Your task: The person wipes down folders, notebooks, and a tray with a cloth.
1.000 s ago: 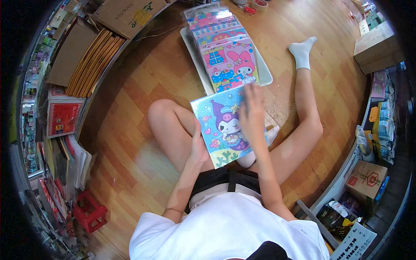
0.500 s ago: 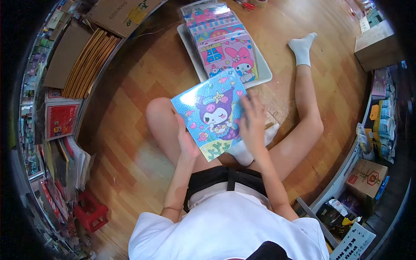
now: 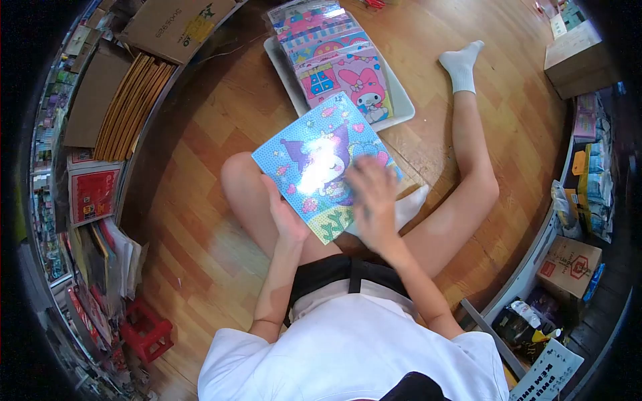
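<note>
A square blue picture board (image 3: pixel 314 160) with a purple-hooded cartoon figure is tilted above my lap, and glare covers part of its middle. My left hand (image 3: pixel 286 212) holds its lower left edge, the thumb along the side. Over the board's right part is my right hand (image 3: pixel 374 200), its fingers smeared by motion; whether they touch the surface or hold anything I cannot make out. Just beyond the board, a white tray (image 3: pixel 403 107) bears a row of overlapping pink and blue cartoon pictures (image 3: pixel 361 90) in clear wrapping.
Shelves with cardboard boxes (image 3: pixel 167 30) and paper goods curve along the left. A red stool (image 3: pixel 146 331) stands at the lower left. My bent legs (image 3: pixel 468 187) frame the wooden floor (image 3: pixel 194 220). At the right are packets (image 3: pixel 592 190) and a carton (image 3: pixel 568 267).
The board has shifted slightly left and its tilt has changed, moving the glare to its middle. My right hand has moved left and down, further over the board.
</note>
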The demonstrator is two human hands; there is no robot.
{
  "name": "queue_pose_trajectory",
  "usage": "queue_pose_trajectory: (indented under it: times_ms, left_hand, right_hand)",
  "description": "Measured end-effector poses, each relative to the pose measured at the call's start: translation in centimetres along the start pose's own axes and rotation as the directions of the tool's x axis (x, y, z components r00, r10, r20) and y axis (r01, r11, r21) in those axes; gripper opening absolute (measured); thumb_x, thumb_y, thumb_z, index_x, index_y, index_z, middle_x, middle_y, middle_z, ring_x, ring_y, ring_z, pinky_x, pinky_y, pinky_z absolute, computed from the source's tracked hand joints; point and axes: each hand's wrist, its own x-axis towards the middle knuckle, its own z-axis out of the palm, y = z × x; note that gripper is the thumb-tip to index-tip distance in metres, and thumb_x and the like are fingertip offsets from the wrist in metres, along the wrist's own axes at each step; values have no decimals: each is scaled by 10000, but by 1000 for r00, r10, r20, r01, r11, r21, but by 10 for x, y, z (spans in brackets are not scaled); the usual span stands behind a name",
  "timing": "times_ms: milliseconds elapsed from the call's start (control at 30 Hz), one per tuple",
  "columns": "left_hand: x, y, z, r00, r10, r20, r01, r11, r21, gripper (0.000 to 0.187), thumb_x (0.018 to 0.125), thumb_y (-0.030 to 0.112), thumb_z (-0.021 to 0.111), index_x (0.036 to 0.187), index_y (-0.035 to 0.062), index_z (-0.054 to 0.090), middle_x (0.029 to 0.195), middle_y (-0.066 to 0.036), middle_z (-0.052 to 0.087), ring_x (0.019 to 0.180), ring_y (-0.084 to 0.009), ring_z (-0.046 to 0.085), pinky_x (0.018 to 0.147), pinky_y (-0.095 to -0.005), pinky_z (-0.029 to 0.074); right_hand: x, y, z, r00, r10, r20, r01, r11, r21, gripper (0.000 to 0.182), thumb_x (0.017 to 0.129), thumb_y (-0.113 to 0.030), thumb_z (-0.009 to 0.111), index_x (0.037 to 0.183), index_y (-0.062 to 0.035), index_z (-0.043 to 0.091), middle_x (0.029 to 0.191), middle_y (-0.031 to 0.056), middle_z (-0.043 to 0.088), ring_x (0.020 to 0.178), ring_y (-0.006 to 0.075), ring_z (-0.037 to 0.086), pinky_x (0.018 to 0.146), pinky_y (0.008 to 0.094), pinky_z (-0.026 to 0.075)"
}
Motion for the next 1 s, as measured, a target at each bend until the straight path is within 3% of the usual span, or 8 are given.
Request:
queue_pose_trajectory:
  times_ms: [167, 367, 500, 633, 733, 800, 867, 1000]
  left_hand:
    - [2, -9, 4, 996, 41, -77, -40, 999, 16, 595, 957, 525, 355, 1354, 84, 394, 1328, -73, 474, 1182, -241, 465, 1010, -390, 371]
    - [-4, -24, -16, 960, -119, 255, 183, 952, -244, 597, 950, 545, 358, 1330, 89, 421, 1281, -70, 511, 1141, -218, 491, 972, -359, 399]
    - [-8, -15, 7, 998, 10, -61, -8, 1000, 31, 640, 945, 552, 356, 1382, 83, 353, 1346, -86, 451, 1207, -245, 444, 1027, -399, 351]
    - [-12, -12, 2, 998, 29, -60, -24, 997, 69, 668, 947, 554, 341, 1417, 81, 292, 1408, -90, 385, 1266, -252, 392, 1055, -419, 322]
    - [-10, -17, -6, 996, 6, 90, -5, 1000, -14, 648, 957, 537, 330, 1419, 84, 290, 1410, -87, 384, 1269, -240, 391, 1061, -420, 314]
    - [-12, -33, -41, 953, 41, 300, 72, 931, -357, 640, 961, 532, 321, 1414, 80, 298, 1398, -84, 399, 1263, -236, 400, 1061, -411, 315]
    - [-11, -29, -24, 948, 28, 316, 71, 953, -296, 641, 961, 534, 315, 1406, 72, 311, 1381, -80, 419, 1256, -233, 409, 1054, -404, 323]
    - [-15, -15, -10, 995, -54, 82, 48, 996, 70, 665, 951, 554, 319, 1403, 66, 311, 1375, -86, 424, 1254, -233, 413, 1047, -407, 331]
  right_hand:
    - [6, -1, -7, 992, 63, -107, -79, 985, -152, 515, 653, 19, 560, 1165, -34, 541, 1313, 186, 451, 1266, 369, 380, 1024, 544, 236]
    - [-15, -56, 8, 942, -212, 261, 186, 975, 121, 656, 662, -96, 635, 1298, -70, 475, 1423, 152, 373, 1343, 337, 312, 1073, 570, 202]
    - [22, -3, 5, 998, 53, -37, -55, 996, -69, 595, 709, -38, 578, 1293, -63, 468, 1370, 159, 422, 1290, 341, 371, 1038, 559, 246]
    - [32, 28, 9, 940, 256, -225, -256, 966, 28, 563, 733, -25, 550, 1289, -32, 454, 1343, 199, 432, 1273, 367, 376, 1041, 559, 232]
    - [11, -18, 20, 999, -7, -45, 5, 999, -47, 614, 725, -42, 563, 1321, -18, 417, 1333, 214, 432, 1274, 376, 374, 1042, 574, 221]
    - [-3, -46, 24, 986, -124, 109, 115, 989, 89, 646, 710, -41, 573, 1332, -11, 401, 1328, 208, 433, 1278, 376, 370, 1053, 578, 207]
    - [-3, -63, 17, 960, -210, 186, 159, 954, 256, 662, 696, -33, 577, 1333, -5, 398, 1324, 203, 436, 1284, 374, 365, 1066, 573, 196]
    - [42, 0, 20, 1000, -5, -6, 6, 998, 55, 664, 733, -51, 573, 1357, 13, 355, 1358, 200, 410, 1308, 375, 335, 1092, 554, 164]
